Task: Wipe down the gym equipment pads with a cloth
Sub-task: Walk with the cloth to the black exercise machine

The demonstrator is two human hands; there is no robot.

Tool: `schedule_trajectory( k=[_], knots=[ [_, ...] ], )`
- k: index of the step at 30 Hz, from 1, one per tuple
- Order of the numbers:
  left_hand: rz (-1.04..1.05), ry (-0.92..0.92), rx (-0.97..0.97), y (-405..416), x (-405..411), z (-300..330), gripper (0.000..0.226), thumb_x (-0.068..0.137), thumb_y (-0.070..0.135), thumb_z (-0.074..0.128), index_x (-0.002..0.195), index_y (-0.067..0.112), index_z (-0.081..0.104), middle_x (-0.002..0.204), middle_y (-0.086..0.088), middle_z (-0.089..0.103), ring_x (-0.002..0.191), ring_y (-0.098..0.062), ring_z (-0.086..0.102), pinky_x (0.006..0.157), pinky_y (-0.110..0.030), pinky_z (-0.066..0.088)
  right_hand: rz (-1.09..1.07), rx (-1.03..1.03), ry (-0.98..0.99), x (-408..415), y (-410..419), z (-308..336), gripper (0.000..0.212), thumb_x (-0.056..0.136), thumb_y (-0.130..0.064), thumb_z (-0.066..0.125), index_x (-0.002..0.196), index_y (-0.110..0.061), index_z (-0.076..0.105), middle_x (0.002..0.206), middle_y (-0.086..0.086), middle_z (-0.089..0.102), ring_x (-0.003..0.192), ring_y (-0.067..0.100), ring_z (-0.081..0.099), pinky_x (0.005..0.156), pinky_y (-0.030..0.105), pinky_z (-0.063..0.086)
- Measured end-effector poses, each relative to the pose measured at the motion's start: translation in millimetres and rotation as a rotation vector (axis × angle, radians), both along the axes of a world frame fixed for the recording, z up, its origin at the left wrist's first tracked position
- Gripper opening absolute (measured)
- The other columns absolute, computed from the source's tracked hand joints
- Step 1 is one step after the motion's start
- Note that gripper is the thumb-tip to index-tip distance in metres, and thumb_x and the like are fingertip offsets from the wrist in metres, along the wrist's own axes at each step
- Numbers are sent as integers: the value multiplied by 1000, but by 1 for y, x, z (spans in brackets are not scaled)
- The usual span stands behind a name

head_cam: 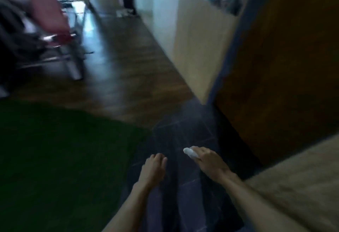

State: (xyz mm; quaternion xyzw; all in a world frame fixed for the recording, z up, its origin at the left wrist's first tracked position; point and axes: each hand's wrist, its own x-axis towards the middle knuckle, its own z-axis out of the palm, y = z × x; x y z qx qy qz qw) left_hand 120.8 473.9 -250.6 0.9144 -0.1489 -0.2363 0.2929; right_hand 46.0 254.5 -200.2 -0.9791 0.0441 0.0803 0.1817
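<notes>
Two bare forearms reach in from the 6 o'clock edge, both softened by motion blur. The right hand (207, 160), at about 5 o'clock, has its fingers curled around a small white cloth (189, 152); only a rounded, wadded end of the cloth pokes out past the fingertips toward 11 o'clock, and the rest is hidden inside the grip. The left hand (154, 167), just beside it toward 6 o'clock, holds nothing; its fingers hang loosely curled and point away from the camera.

Below the hands lies dark floor tile (192, 130) crossed by faint pale lines. A matte green mat (55, 149) with a curved edge fills the 8 o'clock area. Glossy brown wood flooring (117, 70) runs from the centre toward 12 o'clock.

At 10 o'clock stands gym equipment with a long, tilted red pad (44, 2) on a grey metal frame (73, 64), heavily smeared and cut off by the left edge. A pale, smooth partition wall (198, 48) rises at 1 o'clock. A brown wooden panel (286, 66) with a blue edge fills 3 o'clock. A tan, rough-textured surface (302, 186) is cropped at 4 o'clock; what it is cannot be told.
</notes>
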Motion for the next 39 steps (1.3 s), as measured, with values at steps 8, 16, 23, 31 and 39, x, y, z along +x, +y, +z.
schedule_trajectory(
  k=[8, 16, 23, 31, 39],
  knots=[
    [510, 257, 76, 293, -60, -41, 38, 103, 34, 39, 110, 5, 61, 121, -19, 66, 114, -33, 60, 92, -37, 47, 516, 93, 246, 64, 313, -64, 32, 103, -39, 47, 130, -23, 54, 114, 11, 66, 107, 34, 60, 81, 39, 43],
    [1037, 430, 16, 484, -137, -62, 39, 102, 37, 41, 111, 4, 60, 122, -20, 65, 113, -34, 60, 89, -35, 47, 978, 118, 388, 67, 564, -85, 33, 103, -43, 43, 130, -27, 53, 112, 6, 69, 102, 28, 65, 82, 40, 50],
    [1406, 431, -103, 628, -134, -76, 37, 101, 33, 43, 113, 5, 65, 121, -19, 68, 114, -33, 62, 91, -35, 48, 1183, 71, 475, 105, 754, -98, 33, 103, -39, 41, 128, -21, 53, 116, 8, 66, 108, 28, 60, 86, 36, 45],
    [1720, 466, -179, 814, -91, -70, 37, 102, 35, 44, 114, 5, 62, 122, -18, 66, 115, -34, 61, 94, -37, 48, 1426, 23, 492, 156, 976, -110, 35, 105, -44, 40, 131, -24, 53, 112, 3, 68, 98, 20, 65, 85, 42, 54],
    [1860, 472, -254, 1004, -68, -75, 37, 103, 33, 38, 107, 5, 61, 123, -20, 62, 119, -35, 57, 102, -40, 44, 1450, 69, 485, 177, 1181, -119, 34, 103, -46, 39, 125, -24, 55, 108, 3, 70, 94, 22, 66, 81, 43, 54]
  ],
)
